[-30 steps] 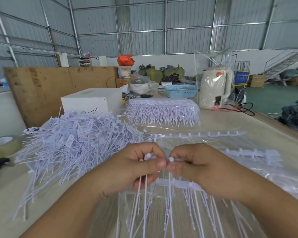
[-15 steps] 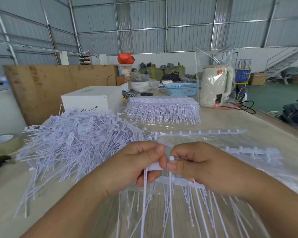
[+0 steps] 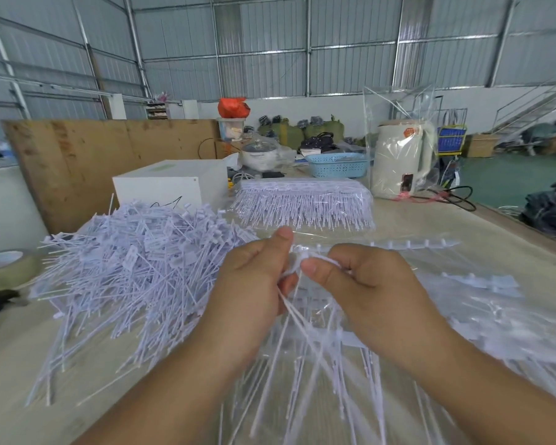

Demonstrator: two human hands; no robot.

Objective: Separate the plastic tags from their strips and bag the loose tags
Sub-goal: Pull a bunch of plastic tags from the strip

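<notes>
left hand (image 3: 254, 284): pinches tag (image 3: 294, 268) head, tails hanging below
right hand (image 3: 366, 284): pinches tag strip (image 3: 321, 261) beside it
loose tags (image 3: 135, 261): piled left of grip

Around you: grey corrugated metal walls (image 3: 270, 43) on steel framing; low white base wall (image 3: 318, 107); green painted floor (image 3: 511, 178); brown plywood board (image 3: 93, 162) leaning upright; metal staircase (image 3: 533, 107) at right; even daylight.
</notes>
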